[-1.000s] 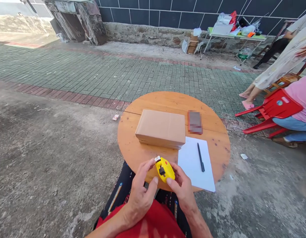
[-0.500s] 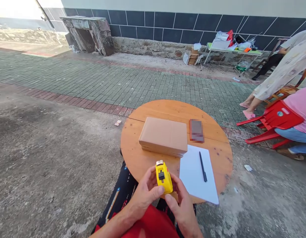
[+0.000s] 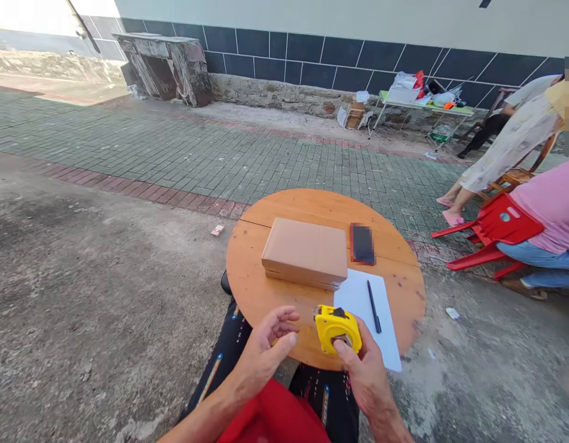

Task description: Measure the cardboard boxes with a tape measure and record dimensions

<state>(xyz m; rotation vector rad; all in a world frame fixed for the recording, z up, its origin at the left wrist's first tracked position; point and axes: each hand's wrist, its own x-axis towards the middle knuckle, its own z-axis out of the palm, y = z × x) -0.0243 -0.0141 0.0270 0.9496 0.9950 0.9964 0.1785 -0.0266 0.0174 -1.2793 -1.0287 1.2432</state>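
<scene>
A yellow tape measure (image 3: 328, 326) is gripped in my right hand (image 3: 365, 369), thumb on its near face and fingers behind it. Its metal tip end points left, toward my left hand (image 3: 270, 344). That hand is empty, fingers apart and slightly curled, a short gap from the tape measure. Beyond both hands a closed brown cardboard box (image 3: 307, 249) lies on the round wooden table (image 3: 247, 295). Right of the box is a sheet of white paper (image 3: 358, 295), partly behind my right hand, with a black pen (image 3: 373, 306) on it.
A phone-like dark slab (image 3: 362, 244), blurred out, lies right of the box. On the right a person in pink sits on a red plastic chair (image 3: 505, 218), near another person in pale clothes (image 3: 501, 147). A cluttered folding table (image 3: 385, 98) stands by the wall.
Both hands were around the tape measure; my left hand has let go and is apart from it. My right hand has moved it right and turned it sideways.
</scene>
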